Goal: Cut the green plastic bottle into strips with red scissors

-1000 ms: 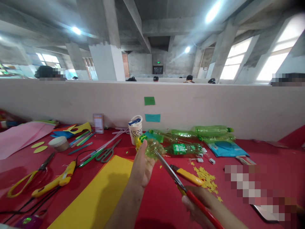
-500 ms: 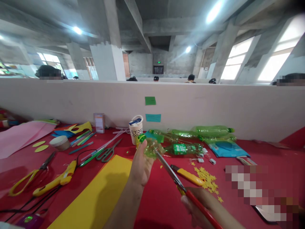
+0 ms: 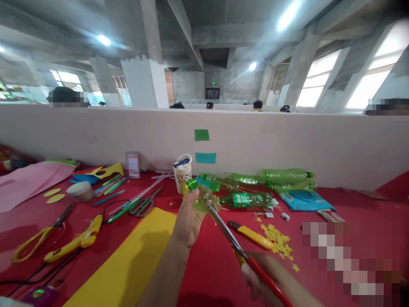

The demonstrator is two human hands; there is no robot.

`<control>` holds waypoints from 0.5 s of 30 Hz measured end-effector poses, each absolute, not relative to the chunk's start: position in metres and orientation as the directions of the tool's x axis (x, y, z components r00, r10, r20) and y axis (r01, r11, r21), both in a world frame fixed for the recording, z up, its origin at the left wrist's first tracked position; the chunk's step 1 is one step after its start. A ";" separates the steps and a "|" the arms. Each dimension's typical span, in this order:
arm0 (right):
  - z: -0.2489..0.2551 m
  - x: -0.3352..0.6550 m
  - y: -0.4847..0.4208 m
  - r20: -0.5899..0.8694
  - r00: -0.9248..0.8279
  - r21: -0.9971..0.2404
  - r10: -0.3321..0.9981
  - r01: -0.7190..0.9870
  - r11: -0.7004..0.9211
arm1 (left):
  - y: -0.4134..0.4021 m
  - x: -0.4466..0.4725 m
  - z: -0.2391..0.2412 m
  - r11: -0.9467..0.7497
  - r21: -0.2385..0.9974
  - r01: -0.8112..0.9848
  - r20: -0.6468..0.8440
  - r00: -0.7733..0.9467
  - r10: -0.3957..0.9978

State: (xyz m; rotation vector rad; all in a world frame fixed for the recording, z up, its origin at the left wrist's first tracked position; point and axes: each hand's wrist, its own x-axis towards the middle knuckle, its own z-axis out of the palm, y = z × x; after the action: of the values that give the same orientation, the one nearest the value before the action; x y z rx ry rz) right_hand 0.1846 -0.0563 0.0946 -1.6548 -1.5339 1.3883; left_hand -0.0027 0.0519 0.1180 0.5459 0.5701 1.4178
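My left hand [image 3: 188, 217] is closed around a cut green plastic bottle top [image 3: 204, 199], its capped neck pointing up and to the left. In my right hand [image 3: 262, 273] is a pair of scissors [image 3: 228, 232] with red handles, gripped low in the view. The scissor blades reach up to the cut edge of the bottle top and touch it; whether plastic lies between them is hard to tell. Behind my left hand stands a white cup [image 3: 182, 175] with a lid. Beyond the blades lies a green bottle [image 3: 244, 199] with a label.
A yellow utility knife [image 3: 252, 236] and yellow paper stars [image 3: 277, 241] lie right of the scissors. More green bottles [image 3: 284, 175] line the white partition [image 3: 128, 132]. On the left are yellow paper [image 3: 128, 260], a yellow glue gun [image 3: 76, 243] with cables, and yellow-handled scissors [image 3: 41, 238].
Both hands have shifted slightly, the scissors moving a little to the left along the bottle top's edge. The bottle top stays in my left hand.
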 end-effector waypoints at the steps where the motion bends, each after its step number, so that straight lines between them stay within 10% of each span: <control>1: 0.095 0.184 -0.057 -0.339 -0.140 -0.868 0.930 0.429 -0.252 | 0.052 -0.002 0.117 0.079 0.665 -0.743 -0.032 0.077 0.996; 15: 0.109 0.172 -0.051 -0.319 -0.240 -0.820 0.917 0.555 -0.140 | 0.054 -0.003 0.116 0.083 0.656 -0.750 -0.077 0.043 0.996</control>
State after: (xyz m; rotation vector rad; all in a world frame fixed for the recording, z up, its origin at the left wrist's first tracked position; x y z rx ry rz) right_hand 0.1716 -0.0510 0.1088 -1.6481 -1.7632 1.3368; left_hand -0.0026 0.0540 0.1157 0.5120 0.6019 1.4278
